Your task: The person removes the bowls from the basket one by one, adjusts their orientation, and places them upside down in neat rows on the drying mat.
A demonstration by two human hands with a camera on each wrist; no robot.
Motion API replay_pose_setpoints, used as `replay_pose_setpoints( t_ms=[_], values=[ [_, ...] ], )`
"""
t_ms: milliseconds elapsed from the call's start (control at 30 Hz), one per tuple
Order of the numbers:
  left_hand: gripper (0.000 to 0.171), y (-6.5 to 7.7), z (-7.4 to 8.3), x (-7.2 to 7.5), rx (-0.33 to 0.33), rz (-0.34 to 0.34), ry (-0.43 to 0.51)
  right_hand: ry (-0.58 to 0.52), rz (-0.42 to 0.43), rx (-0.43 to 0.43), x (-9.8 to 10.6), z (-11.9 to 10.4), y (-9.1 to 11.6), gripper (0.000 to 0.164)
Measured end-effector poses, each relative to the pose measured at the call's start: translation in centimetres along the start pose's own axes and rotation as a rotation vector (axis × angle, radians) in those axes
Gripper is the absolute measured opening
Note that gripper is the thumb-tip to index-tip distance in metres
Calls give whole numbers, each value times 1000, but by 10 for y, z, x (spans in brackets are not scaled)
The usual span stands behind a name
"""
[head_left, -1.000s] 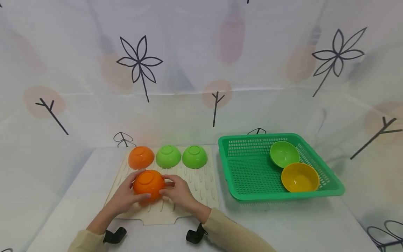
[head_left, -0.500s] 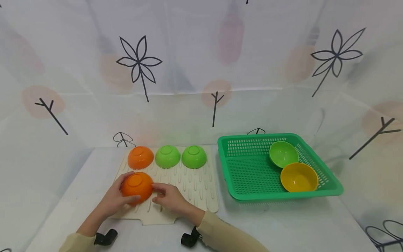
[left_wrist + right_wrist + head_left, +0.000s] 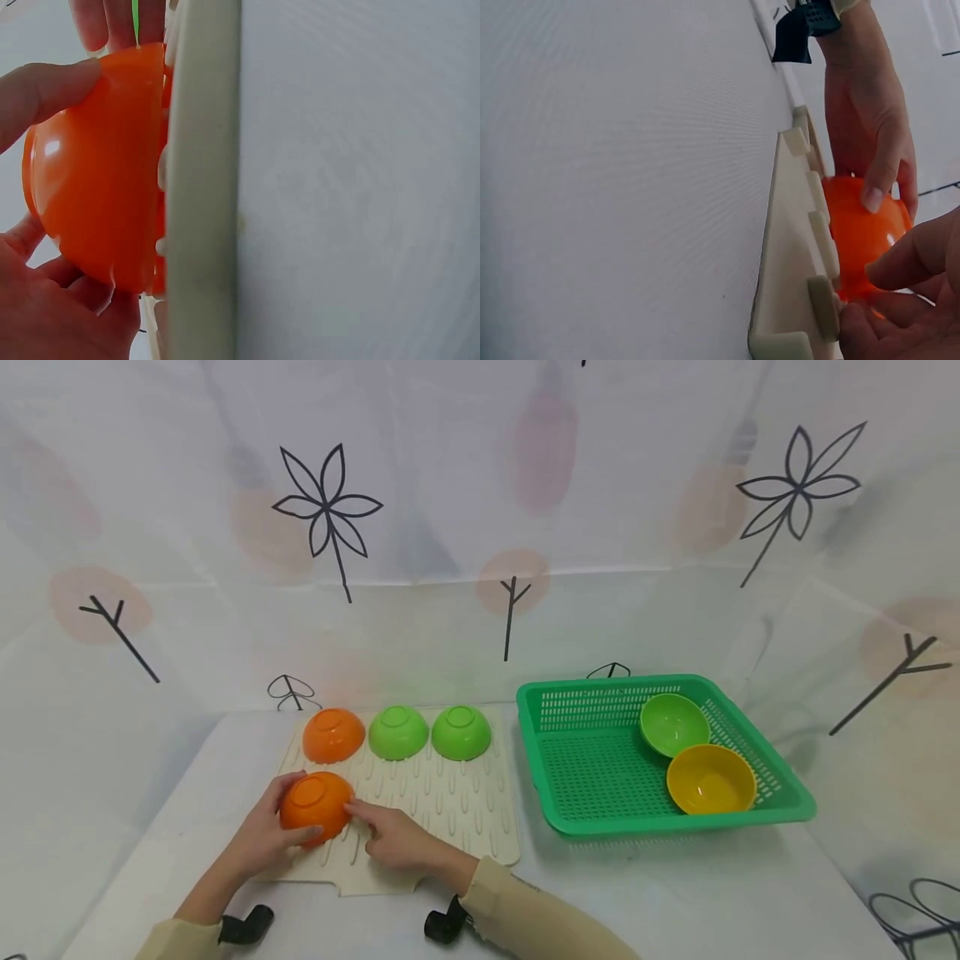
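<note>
My left hand (image 3: 258, 833) grips an upside-down orange bowl (image 3: 317, 800) from its left side. In the left wrist view the thumb (image 3: 56, 88) lies over the near wall of the bowl, and the fingers (image 3: 94, 296) are round its far side. Low over the front left of a cream ribbed drying board (image 3: 375, 872), the bowl has its rim right at the ribs. My right hand (image 3: 397, 837) touches the bowl's right side with an extended forefinger, its other fingers bent. Behind stand another orange bowl (image 3: 333, 735) and two green bowls (image 3: 398, 732), all upside down.
To the right stands a green perforated basket (image 3: 540, 760). Inside it, a light green bowl (image 3: 674, 725) and a yellow bowl (image 3: 711, 779) lean toward its right wall. A patterned cloth (image 3: 435, 635) hangs behind the white table (image 3: 600, 902).
Both hands and the orange bowl have moved left, ending at the board's front left. The right hand's hold has loosened from thumb and fingers to a forefinger touch.
</note>
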State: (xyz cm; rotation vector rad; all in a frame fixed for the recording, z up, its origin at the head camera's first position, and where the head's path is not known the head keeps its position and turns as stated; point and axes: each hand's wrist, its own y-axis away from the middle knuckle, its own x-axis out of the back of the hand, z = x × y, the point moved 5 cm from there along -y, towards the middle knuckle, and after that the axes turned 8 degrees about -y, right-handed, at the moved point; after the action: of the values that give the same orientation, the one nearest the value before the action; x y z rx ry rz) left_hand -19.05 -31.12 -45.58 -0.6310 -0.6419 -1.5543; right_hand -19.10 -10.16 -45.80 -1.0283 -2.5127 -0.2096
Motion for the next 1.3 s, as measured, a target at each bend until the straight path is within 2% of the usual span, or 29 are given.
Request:
replay_pose_setpoints(
  t_ms=[300,400,533,833,967,1167,1300],
  values=[
    [95,-1,-9,0,32,-31,40,-71,31,-29,4,1,2,64],
    [95,-2,-9,0,32,-33,36,-122,58,-63,10,1,4,62],
    [94,-2,-9,3,19,-33,26,-172,108,-62,23,-3,10,56],
    [96,-3,-9,4,18,-48,34,-225,245,18,70,-31,33,44],
    [96,-3,-9,3,24,-54,30,-223,310,16,95,-41,46,41],
    [98,-4,-9,1,32,-57,20,-229,389,71,140,-53,74,42],
    [100,-5,-7,1,34,-57,18,-291,452,53,175,-50,98,43]
  ],
)
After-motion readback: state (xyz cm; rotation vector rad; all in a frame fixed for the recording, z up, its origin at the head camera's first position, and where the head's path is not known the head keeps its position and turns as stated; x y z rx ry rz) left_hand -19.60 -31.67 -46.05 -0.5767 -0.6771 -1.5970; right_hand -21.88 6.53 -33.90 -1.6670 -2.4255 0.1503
